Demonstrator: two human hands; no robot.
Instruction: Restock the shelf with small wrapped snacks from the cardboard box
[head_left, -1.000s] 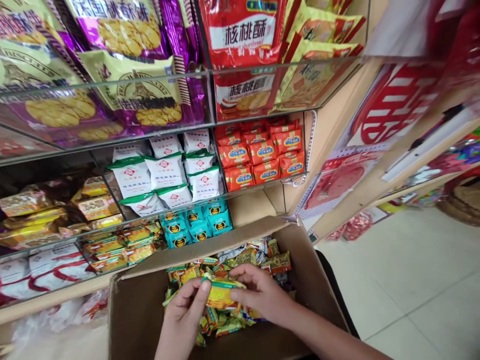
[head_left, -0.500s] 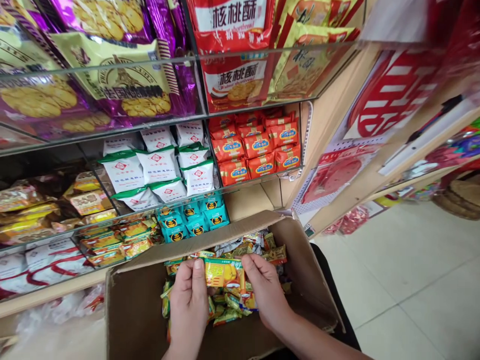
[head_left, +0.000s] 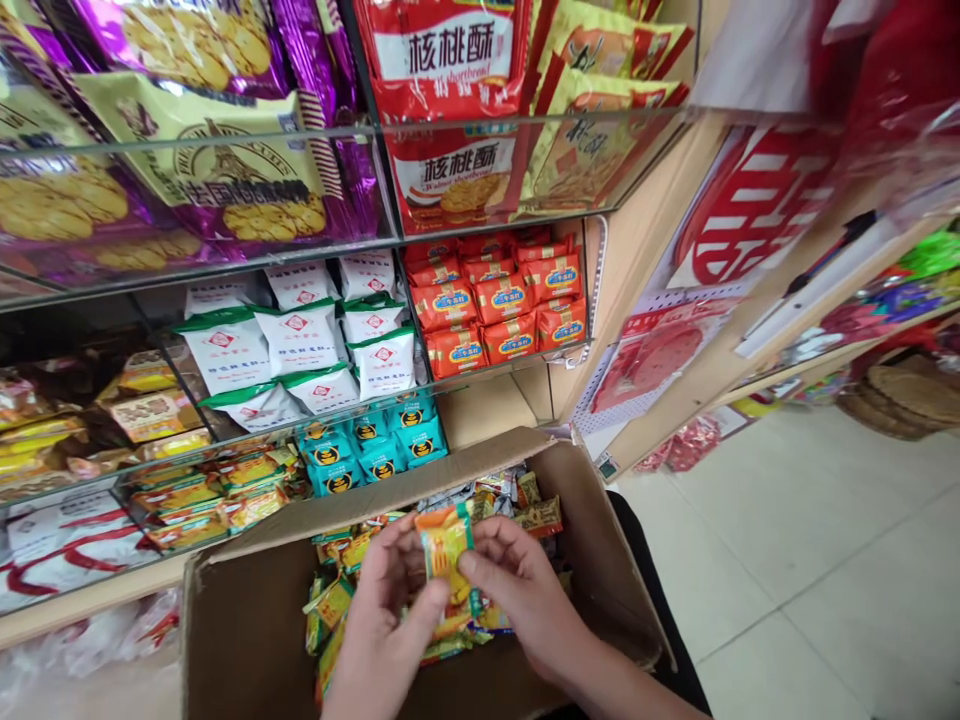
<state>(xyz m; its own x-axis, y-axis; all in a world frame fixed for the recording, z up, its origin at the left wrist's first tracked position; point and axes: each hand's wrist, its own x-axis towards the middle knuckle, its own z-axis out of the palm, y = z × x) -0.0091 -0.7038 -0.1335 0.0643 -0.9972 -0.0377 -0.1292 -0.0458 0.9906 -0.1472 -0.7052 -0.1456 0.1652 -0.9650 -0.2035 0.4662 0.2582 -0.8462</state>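
A yellow and orange snack packet with a green edge [head_left: 448, 552] is held upright between my two hands, above an open cardboard box [head_left: 247, 640]. My left hand [head_left: 394, 610] grips its left side, thumb across the lower front. On the right side, my right hand [head_left: 525, 595] pinches it with the thumb on the front. Under my hands, the box holds many small wrapped snacks [head_left: 330, 605], mostly yellow and green, with brown and silver ones at the far side.
Behind the box stand shelves with red packets [head_left: 514, 340], white packets with green edges [head_left: 296, 338], teal packets [head_left: 381, 460] and large purple cookie bags [head_left: 202, 40]. Clear shelf fronts [head_left: 525, 118] jut out above. Tiled floor [head_left: 817, 580] lies at the right.
The packet has turned from lying sideways to upright between my hands. My left thumb has moved down onto its front. The view has shifted slightly, so the shelves sit further left.
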